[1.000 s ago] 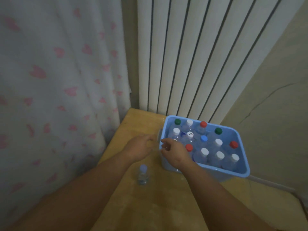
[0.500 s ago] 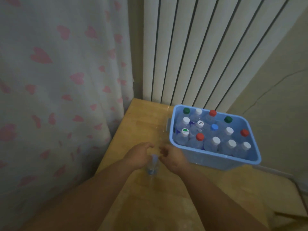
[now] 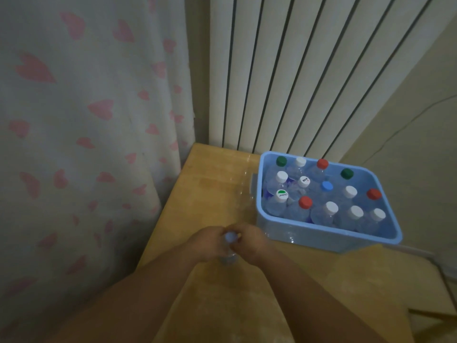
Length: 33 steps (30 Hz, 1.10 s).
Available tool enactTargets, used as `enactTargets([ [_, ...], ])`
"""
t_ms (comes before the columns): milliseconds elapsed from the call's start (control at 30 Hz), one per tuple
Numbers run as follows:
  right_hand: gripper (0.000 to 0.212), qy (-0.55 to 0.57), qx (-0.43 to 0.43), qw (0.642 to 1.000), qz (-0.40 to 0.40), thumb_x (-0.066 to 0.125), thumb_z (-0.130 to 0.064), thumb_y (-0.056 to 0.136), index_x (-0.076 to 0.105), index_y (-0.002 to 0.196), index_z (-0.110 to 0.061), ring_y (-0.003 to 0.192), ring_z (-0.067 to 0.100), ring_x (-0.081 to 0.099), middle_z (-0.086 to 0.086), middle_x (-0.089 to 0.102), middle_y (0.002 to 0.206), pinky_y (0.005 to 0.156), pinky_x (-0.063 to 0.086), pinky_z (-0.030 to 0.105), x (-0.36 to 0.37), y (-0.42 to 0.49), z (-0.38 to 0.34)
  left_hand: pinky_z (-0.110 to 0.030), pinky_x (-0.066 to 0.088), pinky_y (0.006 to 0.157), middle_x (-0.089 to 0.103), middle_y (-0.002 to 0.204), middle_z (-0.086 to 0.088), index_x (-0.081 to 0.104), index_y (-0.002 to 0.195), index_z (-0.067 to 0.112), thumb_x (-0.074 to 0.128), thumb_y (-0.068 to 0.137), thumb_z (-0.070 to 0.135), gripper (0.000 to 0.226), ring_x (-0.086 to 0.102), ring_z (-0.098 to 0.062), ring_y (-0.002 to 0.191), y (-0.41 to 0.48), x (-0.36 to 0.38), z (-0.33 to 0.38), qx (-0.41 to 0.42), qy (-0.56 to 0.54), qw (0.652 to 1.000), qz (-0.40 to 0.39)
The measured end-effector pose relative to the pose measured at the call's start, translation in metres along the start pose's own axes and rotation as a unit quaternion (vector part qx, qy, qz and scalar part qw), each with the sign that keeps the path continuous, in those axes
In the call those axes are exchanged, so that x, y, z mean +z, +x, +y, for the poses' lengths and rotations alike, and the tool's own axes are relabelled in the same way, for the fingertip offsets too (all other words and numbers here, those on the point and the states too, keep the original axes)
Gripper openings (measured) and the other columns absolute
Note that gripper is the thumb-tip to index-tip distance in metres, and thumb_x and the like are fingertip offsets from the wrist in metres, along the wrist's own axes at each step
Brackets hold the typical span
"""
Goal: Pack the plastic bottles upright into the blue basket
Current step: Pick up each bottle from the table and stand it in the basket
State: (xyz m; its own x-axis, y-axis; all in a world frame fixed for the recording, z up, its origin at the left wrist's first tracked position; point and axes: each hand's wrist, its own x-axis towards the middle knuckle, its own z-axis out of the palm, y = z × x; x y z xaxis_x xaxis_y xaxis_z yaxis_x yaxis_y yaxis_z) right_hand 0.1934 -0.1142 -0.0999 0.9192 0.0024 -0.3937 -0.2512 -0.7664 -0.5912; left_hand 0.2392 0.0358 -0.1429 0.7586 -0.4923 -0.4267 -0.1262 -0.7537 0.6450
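Note:
A blue basket [image 3: 329, 240] stands on the wooden table at the right, filled with several upright clear plastic bottles with white, red, green and blue caps. One more clear bottle [image 3: 228, 256] with a pale blue cap stands upright on the table, left of the basket's near corner. My left hand [image 3: 206, 243] and my right hand [image 3: 252, 242] close on this bottle from either side, near its neck. Most of its body is hidden by my hands.
The wooden table [image 3: 215, 189] ends at its left edge against a white curtain with pink hearts [image 3: 86, 132]. A white ribbed radiator [image 3: 296, 70] rises behind the basket. A beige wall [image 3: 408, 144] stands to the right.
My hands left the basket's left end and came back to the lone bottle on the table. They now close on it from both sides.

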Motion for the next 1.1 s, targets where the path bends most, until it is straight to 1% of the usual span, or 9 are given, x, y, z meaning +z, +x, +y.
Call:
enactTargets([
  [133,0.036,-0.026,-0.018,0.999,0.016,0.064,-0.018,0.082,0.066,0.117,-0.025,0.104,0.021,0.061,0.003,0.064,0.116,0.078,0.043,0.021,0.003,0.003,-0.001,-0.034,0.051,0.093,0.066,0.122,0.0,0.059,0.13,0.019,0.077,0.054,0.047,0.082,0.064,-0.021,0.108,0.004,0.005,-0.005,0.011,-0.034,0.999,-0.002],
  [300,0.032,0.009,-0.004,0.999,0.043,0.066,-0.021,0.079,0.068,0.111,-0.022,0.093,0.019,0.063,0.002,0.069,0.105,0.079,0.049,0.026,-0.008,-0.005,-0.007,-0.035,0.055,0.086,0.07,0.105,0.005,0.064,0.114,0.028,0.084,0.069,0.027,0.049,0.067,-0.014,0.095,0.005,-0.005,-0.002,0.036,-0.068,0.997,-0.017],
  [367,0.033,0.008,-0.011,0.998,0.062,0.067,-0.019,0.077,0.068,0.11,-0.023,0.087,0.015,0.061,0.001,0.069,0.101,0.077,0.048,0.025,-0.019,-0.008,-0.014,-0.032,0.053,0.084,0.069,0.104,0.007,0.063,0.111,0.027,0.085,0.068,0.027,0.048,0.065,-0.012,0.095,0.002,-0.016,0.006,0.054,-0.056,0.997,-0.027],
  [467,0.039,0.017,-0.028,0.996,0.087,0.068,-0.021,0.076,0.066,0.116,-0.023,0.092,0.012,0.061,-0.002,0.068,0.104,0.078,0.046,0.022,-0.04,-0.017,-0.027,-0.038,0.055,0.087,0.067,0.107,0.005,0.059,0.108,0.027,0.086,0.062,0.028,0.054,0.065,-0.014,0.099,-0.005,-0.036,0.021,0.072,-0.064,0.994,-0.045],
  [600,0.041,0.042,-0.04,0.99,0.125,0.067,-0.023,0.08,0.064,0.12,-0.02,0.095,0.01,0.06,-0.004,0.066,0.105,0.077,0.045,0.022,-0.074,-0.031,-0.046,-0.029,0.054,0.087,0.069,0.104,0.007,0.059,0.112,0.032,0.086,0.069,0.016,0.053,0.066,-0.011,0.1,-0.017,-0.063,0.046,0.094,-0.154,0.982,-0.055],
  [733,0.041,0.054,-0.046,0.984,0.165,0.065,-0.024,0.082,0.062,0.123,-0.019,0.099,0.012,0.06,-0.008,0.06,0.1,0.079,0.044,0.022,-0.104,-0.048,-0.064,-0.033,0.053,0.097,0.072,0.113,0.004,0.063,0.114,0.032,0.082,0.075,0.008,0.049,0.067,-0.012,0.108,-0.034,-0.087,0.079,0.13,-0.212,0.966,-0.066],
  [833,0.038,0.074,-0.047,0.976,0.197,0.065,-0.025,0.084,0.062,0.121,-0.02,0.092,0.009,0.058,-0.008,0.06,0.097,0.075,0.041,0.018,-0.123,-0.062,-0.075,-0.037,0.051,0.1,0.072,0.115,0.002,0.065,0.116,0.026,0.08,0.071,0.012,0.049,0.066,-0.014,0.112,-0.043,-0.097,0.102,0.14,-0.255,0.955,-0.057],
  [967,0.035,0.104,-0.058,0.959,0.258,0.067,-0.029,0.085,0.065,0.118,-0.018,0.088,0.009,0.058,-0.004,0.065,0.099,0.075,0.042,0.02,-0.15,-0.079,-0.088,-0.036,0.054,0.093,0.071,0.109,-0.003,0.065,0.116,0.016,0.069,0.071,0.019,0.045,0.066,-0.02,0.108,-0.053,-0.104,0.132,0.147,-0.338,0.928,-0.051],
  [1100,0.035,0.119,-0.067,0.945,0.298,0.067,-0.037,0.085,0.067,0.117,-0.021,0.082,0.002,0.058,-0.008,0.063,0.093,0.061,0.038,0.012,-0.174,-0.096,-0.092,-0.032,0.054,0.086,0.071,0.106,-0.004,0.066,0.111,0.015,0.065,0.086,0.015,0.025,0.068,-0.019,0.101,-0.064,-0.111,0.158,0.169,-0.368,0.912,-0.067],
])
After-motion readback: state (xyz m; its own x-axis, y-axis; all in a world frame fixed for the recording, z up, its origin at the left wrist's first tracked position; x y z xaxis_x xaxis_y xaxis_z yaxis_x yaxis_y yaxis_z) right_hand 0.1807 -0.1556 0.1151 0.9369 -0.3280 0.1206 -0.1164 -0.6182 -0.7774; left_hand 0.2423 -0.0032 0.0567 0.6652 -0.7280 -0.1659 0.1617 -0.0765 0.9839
